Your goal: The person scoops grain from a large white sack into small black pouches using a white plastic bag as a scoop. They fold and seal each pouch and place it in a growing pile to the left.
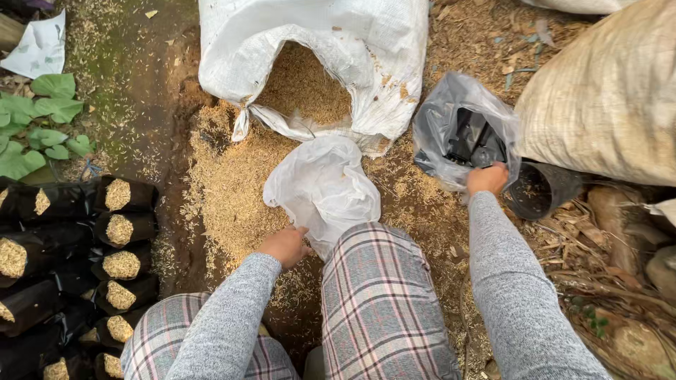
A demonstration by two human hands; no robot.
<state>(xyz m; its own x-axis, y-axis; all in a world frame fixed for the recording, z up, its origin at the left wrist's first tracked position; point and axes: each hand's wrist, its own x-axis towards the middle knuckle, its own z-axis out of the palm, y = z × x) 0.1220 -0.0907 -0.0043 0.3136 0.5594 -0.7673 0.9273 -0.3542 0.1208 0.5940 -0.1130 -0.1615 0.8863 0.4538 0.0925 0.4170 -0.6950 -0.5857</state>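
Right hand (487, 179) reaches into clear bag (461, 130) of black bags, right of the knee, fingers closed on a black bag at its mouth. Left hand (285, 246) low over husk-strewn ground, beside white plastic sheet (322, 184), fingers curled, grip unclear. Open husk sack (310, 56) ahead; filled black bags (120, 229) stacked at left

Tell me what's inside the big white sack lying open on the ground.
The white woven sack holds tan rice husks, visible at its open mouth and spilled onto the ground in front. How far the husks fill it is hidden by the sack's cloth.
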